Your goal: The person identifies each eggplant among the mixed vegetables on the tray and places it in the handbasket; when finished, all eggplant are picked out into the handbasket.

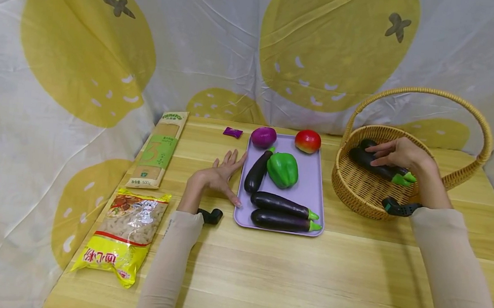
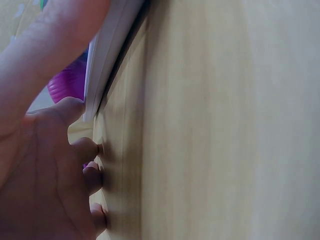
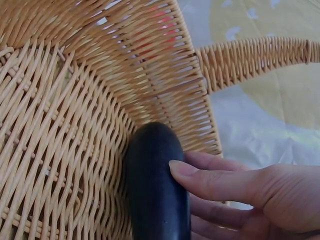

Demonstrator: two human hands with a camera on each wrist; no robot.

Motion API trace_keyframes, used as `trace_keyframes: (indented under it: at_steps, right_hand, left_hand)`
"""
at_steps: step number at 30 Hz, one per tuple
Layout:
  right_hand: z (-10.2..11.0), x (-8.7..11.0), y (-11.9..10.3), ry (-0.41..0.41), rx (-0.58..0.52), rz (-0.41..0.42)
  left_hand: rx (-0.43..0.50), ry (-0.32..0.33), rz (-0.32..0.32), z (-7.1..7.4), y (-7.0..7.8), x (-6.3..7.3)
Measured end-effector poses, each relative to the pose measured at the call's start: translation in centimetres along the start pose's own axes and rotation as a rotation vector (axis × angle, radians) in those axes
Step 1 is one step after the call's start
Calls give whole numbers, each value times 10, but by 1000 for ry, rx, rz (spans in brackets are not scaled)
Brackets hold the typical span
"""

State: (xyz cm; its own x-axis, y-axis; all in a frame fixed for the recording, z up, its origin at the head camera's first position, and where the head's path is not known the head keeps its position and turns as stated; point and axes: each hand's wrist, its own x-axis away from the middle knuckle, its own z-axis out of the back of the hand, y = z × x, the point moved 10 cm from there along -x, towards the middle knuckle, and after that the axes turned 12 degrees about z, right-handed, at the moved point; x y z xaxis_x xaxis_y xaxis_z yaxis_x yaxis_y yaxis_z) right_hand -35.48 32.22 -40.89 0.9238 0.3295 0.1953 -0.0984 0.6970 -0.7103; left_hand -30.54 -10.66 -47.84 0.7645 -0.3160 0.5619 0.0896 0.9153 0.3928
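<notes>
My right hand (image 1: pixel 401 154) is inside the wicker basket (image 1: pixel 354 196), over two dark eggplants (image 1: pixel 362 157) with green stem ends. In the right wrist view its thumb overlaps the edge of the nearer eggplant (image 3: pixel 157 185), and the other fingers pass behind it. The fingers look fairly straight, and their far ends are hidden. My left hand (image 1: pixel 220 175) has its fingers spread beside the lilac tray (image 1: pixel 310 192), touching the left rim. On the tray lie a green bell pepper (image 1: pixel 283 170), a purple onion (image 1: pixel 264 137), a red round fruit (image 1: pixel 308 141) and three eggplants (image 1: pixel 280 204).
Left of my left hand lie a long noodle packet (image 1: pixel 158 150) and a yellow-and-clear food bag (image 1: pixel 125 231). A small purple wrapped sweet (image 1: pixel 232 132) sits behind the tray. The basket's tall handle (image 1: pixel 427 91) arches over it. A lemon-print cloth (image 1: pixel 218 37) hangs behind the table.
</notes>
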Motion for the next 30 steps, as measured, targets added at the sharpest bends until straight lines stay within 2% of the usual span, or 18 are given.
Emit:
trace_keyframes:
  at_steps: [10, 15, 30]
  right_hand:
    - [-7, 0, 10, -12, -148, -24]
    - [-9, -2, 12, -12, -170, -12]
    - [-2, -2, 9, -5, -37, -21]
  left_hand:
    - [2, 5, 2, 0, -2, -1]
    - [3, 5, -4, 0, -1, 0]
    - [3, 8, -7, 1, 0, 0]
